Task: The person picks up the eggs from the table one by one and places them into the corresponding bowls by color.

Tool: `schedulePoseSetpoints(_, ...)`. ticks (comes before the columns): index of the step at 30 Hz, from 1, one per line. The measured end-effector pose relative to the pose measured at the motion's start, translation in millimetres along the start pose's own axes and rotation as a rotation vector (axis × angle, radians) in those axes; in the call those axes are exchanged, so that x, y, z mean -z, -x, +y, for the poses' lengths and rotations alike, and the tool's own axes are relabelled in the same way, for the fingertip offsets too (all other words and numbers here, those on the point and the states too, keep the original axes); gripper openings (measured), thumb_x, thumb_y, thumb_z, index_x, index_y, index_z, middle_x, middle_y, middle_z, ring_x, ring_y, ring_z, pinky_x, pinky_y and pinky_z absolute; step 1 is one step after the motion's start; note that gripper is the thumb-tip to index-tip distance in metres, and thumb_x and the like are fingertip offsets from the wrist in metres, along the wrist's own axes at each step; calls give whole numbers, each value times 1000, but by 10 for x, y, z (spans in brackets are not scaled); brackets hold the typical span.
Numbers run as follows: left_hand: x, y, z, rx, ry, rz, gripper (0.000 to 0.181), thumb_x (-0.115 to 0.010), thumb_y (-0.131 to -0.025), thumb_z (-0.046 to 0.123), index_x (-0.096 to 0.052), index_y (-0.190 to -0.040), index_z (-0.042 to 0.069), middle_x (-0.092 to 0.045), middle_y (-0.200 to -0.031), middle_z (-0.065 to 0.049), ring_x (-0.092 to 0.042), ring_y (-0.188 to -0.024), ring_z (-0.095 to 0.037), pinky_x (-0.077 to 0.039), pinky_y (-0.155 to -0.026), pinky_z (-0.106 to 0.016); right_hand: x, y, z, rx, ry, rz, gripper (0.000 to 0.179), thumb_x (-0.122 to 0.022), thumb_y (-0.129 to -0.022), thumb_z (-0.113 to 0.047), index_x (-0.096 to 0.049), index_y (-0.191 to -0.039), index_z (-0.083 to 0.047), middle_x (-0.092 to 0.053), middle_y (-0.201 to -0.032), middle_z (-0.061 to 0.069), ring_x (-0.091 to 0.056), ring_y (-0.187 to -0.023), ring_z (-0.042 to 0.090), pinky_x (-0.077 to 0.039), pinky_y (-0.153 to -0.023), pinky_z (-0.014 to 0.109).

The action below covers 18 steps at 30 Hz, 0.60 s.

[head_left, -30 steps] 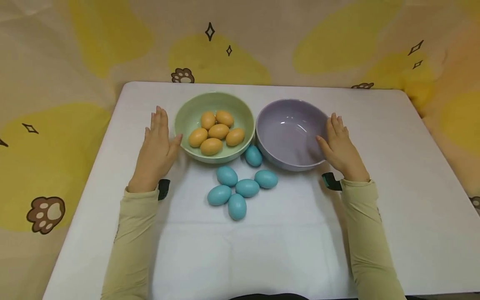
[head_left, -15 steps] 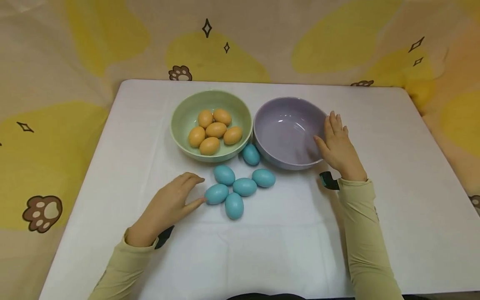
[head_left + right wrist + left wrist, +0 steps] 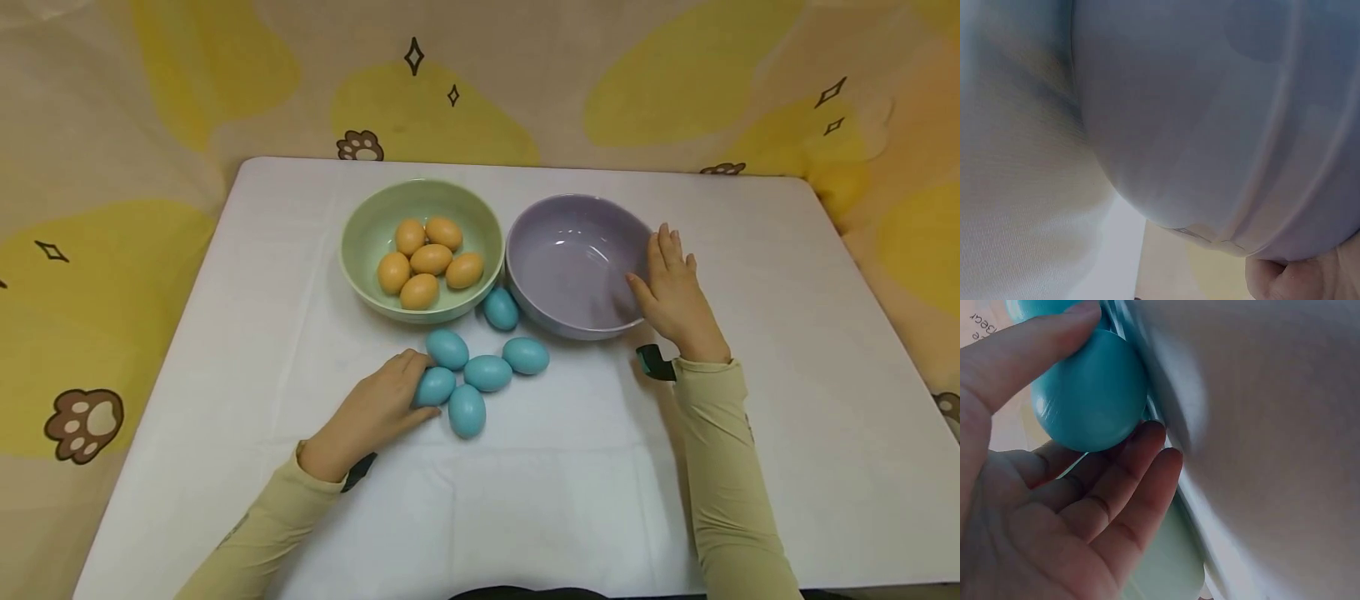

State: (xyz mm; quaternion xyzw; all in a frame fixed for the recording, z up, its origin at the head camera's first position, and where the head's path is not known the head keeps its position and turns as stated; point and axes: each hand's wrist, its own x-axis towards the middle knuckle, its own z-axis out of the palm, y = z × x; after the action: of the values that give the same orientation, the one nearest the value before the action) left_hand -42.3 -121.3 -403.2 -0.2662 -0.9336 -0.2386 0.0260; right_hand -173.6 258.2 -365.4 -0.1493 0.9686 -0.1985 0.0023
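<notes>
My left hand (image 3: 378, 406) reaches round the leftmost blue egg (image 3: 435, 387), which still lies on the table among its neighbours. In the left wrist view that egg (image 3: 1092, 394) sits between the thumb and the curled fingers (image 3: 1141, 487). My right hand (image 3: 681, 298) rests with straight fingers against the right side of the purple bowl (image 3: 577, 317), thumb over its rim. Nothing lies in the purple bowl. Close by are more blue eggs: an upper one (image 3: 447, 349), a lower one (image 3: 467, 411), a middle one (image 3: 488, 373) and a right one (image 3: 526, 356).
The green bowl (image 3: 360, 287) holds several yellow-orange eggs (image 3: 431, 260) and stands left of the purple bowl. Another blue egg (image 3: 500, 309) lies between the two bowls at the front. A white cloth (image 3: 570, 483) covers the table; a patterned curtain (image 3: 480, 83) hangs behind.
My left hand has come away from the green bowl's left side, moved down and right, and its fingers have gone round the leftmost blue egg. The right hand stays at the purple bowl.
</notes>
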Motion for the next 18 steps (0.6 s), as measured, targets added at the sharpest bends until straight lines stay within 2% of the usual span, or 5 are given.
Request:
schedulePoseSetpoints(6,8,-10,16,-14,10,37,46,-81,-76,16,-53,-108,-2,-55,-97,-9,-55,-88,-22,-49,-78,-39,9,5,-11,10,-2,4,68,-39,-101,-25,-6,-145,16,6,-153,30,6,-142,41,2,-110,58)
schedulePoseSetpoints(13,15,-9,12,-36,37,63,45,-80,-77,15,-54,-108,-3,-57,-97,-9,-57,-88,-22,-49,-80,-38,10,25,-9,-10,-45,-17,69,-36,-102,-27,-1,-146,13,10,-154,26,12,-142,35,-1,-113,49)
schedulePoseSetpoints(18,28,-4,27,-37,49,67,46,-80,-76,15,-54,-109,-3,-57,-98,-9,-58,-89,-22,-49,-81,-39,5,21,-8,-22,-46,-21,69,-35,-102,-28,-1,-147,12,11,-155,24,13,-142,32,-2,-113,48)
